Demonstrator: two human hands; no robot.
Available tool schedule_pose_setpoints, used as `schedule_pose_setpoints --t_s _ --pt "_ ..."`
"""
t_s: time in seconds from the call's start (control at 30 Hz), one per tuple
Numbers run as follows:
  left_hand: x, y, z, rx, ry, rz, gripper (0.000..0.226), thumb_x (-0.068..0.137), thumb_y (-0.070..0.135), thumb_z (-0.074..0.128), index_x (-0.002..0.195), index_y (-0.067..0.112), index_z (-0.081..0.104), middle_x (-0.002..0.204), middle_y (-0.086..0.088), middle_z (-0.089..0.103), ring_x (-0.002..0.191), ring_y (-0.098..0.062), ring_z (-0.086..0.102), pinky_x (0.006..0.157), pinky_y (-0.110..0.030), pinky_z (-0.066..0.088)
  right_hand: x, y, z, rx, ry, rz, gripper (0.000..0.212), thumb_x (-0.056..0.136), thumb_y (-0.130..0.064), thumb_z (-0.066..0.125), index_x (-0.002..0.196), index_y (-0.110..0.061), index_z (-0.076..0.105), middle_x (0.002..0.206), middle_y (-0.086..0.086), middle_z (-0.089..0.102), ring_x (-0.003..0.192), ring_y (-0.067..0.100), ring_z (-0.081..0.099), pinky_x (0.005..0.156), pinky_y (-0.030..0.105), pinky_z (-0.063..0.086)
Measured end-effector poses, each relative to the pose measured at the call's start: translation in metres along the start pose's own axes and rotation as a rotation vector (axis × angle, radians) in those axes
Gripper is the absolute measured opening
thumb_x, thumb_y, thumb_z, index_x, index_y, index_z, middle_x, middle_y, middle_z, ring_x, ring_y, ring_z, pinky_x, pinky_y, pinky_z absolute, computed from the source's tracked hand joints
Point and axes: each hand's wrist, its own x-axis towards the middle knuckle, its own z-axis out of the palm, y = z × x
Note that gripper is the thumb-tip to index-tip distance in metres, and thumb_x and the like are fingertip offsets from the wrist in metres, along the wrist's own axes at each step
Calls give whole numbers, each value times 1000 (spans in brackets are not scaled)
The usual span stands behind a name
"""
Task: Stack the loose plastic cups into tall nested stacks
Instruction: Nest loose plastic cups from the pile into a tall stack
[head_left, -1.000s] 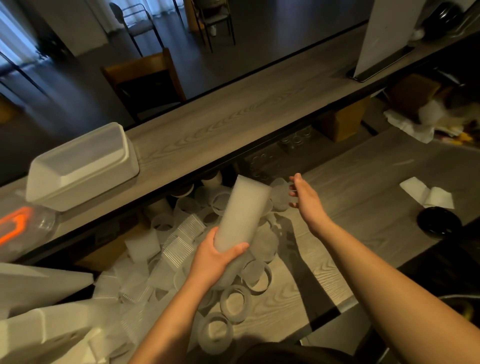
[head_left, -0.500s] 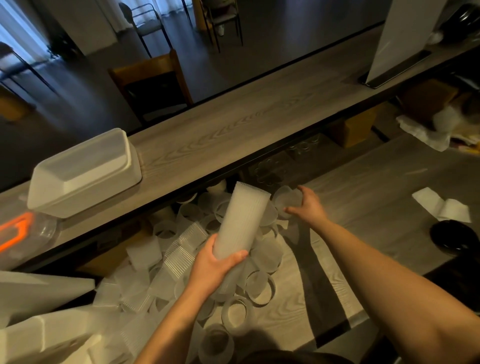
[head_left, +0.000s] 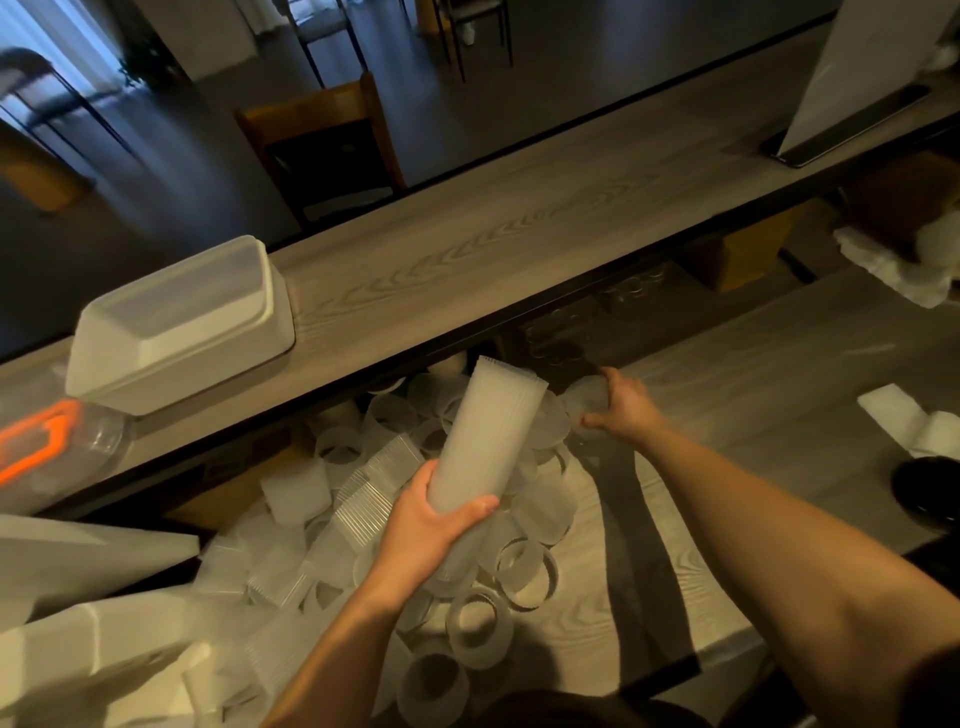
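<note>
Left hand (head_left: 431, 525) grips nested stack (head_left: 485, 436) at frame centre, tilted, mouth up. Right hand (head_left: 621, 402) fingers curl round loose cup (head_left: 587, 397) right of centre. Advice: lift clear, align base with mouth, drop straight in.

The left hand (head_left: 426, 525) is curling round something, its forearm rising from below; the right hand (head_left: 621, 402) is pinching something, arm stretching forward.
</note>
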Motion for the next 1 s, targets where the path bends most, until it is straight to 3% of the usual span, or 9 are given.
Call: schedule_pose_setpoints --t_s 0.17,0.43,0.63,0.73,0.87,1.0 --pt "-1 -1 1 -2 6 6 78 48 73 71 115 40 48 110 14 58 96 -4 60 71 -25 54 -25 13 4 23 12 28 77 79 -34 81 144 -18 42 142 10 47 131 29 47 106 46 46" --pt "-5 -1 2 15 -8 20 88 45 75 70 119 35 48 110 16 57 96 -2 57 68 -21 48 -83 27 15 31 8 126 68 79 -42 77 136 -19 48 124 4 58 113 23 58 94 39 54" --pt "-14 -5 -5 -8 -37 51 88 45 73 73 120 34 50 111 15 59 99 -4 59 71 -23 49 -106 28 11 45 -24 203 72 80 -54 70 137 -16 48 124 9 61 109 26 61 91 40 55" --pt "-20 -12 -13 -3 -51 68 88 46 72 74 121 33 51 111 15 59 99 -3 59 72 -23 50 -120 12 2 221 98 234 78 80 -61 68 140 -16 48 122 11 64 109 26 62 93 45 54" --pt "-29 -21 -23 34 -78 88 83 47 72 74 118 35 51 109 14 61 96 -4 61 73 -26 53 -141 -31 -19 594 276 103 69 89 -52 65 146 -20 45 142 9 51 127 26 52 103 44 48" --pt "-36 -28 -32 91 -117 117 89 47 73 74 122 32 51 109 14 60 95 -3 60 70 -24 50 -165 -73 -35 930 286 -49 54 96 -35 61 145 -21 45 135 6 55 118 19 58 92 34 54"
